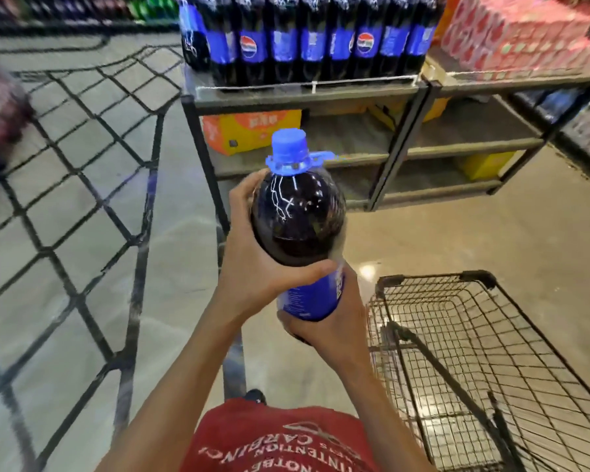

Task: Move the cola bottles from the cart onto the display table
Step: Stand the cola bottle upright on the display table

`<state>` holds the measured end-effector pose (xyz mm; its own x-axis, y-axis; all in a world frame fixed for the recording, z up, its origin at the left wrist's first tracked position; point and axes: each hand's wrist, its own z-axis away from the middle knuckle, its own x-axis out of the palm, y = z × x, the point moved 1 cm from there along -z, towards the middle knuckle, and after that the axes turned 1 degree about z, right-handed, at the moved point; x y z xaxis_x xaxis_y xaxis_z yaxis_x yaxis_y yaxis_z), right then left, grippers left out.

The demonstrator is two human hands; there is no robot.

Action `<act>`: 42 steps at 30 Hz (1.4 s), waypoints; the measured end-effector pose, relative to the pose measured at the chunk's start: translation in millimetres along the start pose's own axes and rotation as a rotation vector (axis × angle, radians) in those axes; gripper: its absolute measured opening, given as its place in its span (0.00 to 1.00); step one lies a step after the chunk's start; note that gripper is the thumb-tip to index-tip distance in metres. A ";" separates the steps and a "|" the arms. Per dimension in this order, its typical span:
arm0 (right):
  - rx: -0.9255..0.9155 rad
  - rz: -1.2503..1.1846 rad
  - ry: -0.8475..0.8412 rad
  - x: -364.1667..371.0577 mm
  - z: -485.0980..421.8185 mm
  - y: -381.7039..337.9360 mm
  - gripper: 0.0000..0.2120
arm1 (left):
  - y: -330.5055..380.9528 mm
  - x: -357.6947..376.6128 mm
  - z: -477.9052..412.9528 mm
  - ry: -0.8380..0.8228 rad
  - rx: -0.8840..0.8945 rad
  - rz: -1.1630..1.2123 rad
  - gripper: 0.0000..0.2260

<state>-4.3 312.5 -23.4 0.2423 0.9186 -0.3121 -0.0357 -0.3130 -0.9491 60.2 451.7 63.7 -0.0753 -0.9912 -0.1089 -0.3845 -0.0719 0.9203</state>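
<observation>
Red T-shirt (280, 437) fabric fills the bottom edge of the view, nearest the lens. Both bare forearms rise from it to one cola bottle (297, 216).

Left hand (252, 267): fingers and thumb wrapped round the bottle's dark shoulder, thumb lying across the front just above the label. Right hand (334, 325): curled under and round the blue-labelled lower body; it appears to carry the weight. Bottle attitude: tilted, blue cap (288, 144) pointing away from the hands toward the display desk (304, 93). It is held in the air, touching neither cart nor desk.

Status. Ahead of the hands, a tight row of cola bottles (304, 39) already stands along the desk top. To the right of the right hand and below it, the wire cart (430, 276) shows no bottle in the part of its basket that is in view. Judgement: the task is well advanced. The held bottle is in transit, has yet to be set down, and may be among the last.

Limits of view. The cart's near end runs off the frame at lower right, so any bottles left there cannot be counted. The upper edge cuts off the tops of the row, and no free slot on the desk can be made out. Left of the left hand, a black wire mesh (155, 141) is smeared by motion blur; whether it belongs to a second cart cannot be told.
</observation>
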 end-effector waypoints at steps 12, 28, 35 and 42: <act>-0.120 -0.013 -0.194 140.1 -74.4 -52.1 0.45 | -23.8 -138.5 -54.1 0.191 0.023 -0.089 0.49; -0.166 -0.029 -0.293 264.2 -239.2 -73.8 0.47 | -93.7 -231.0 -195.4 0.362 -0.047 -0.168 0.49; -0.176 -0.033 -0.288 311.6 -344.9 -90.2 0.49 | -126.7 -259.8 -293.9 0.381 -0.073 -0.178 0.49; -0.192 0.015 -0.273 349.8 -424.0 -97.7 0.49 | -162.0 -292.0 -368.5 0.393 -0.112 -0.211 0.50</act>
<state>495.0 562.2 -21.6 -0.0269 0.9360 -0.3509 0.1526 -0.3431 -0.9268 483.5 711.9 84.8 0.3570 -0.9189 -0.1678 -0.2505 -0.2672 0.9305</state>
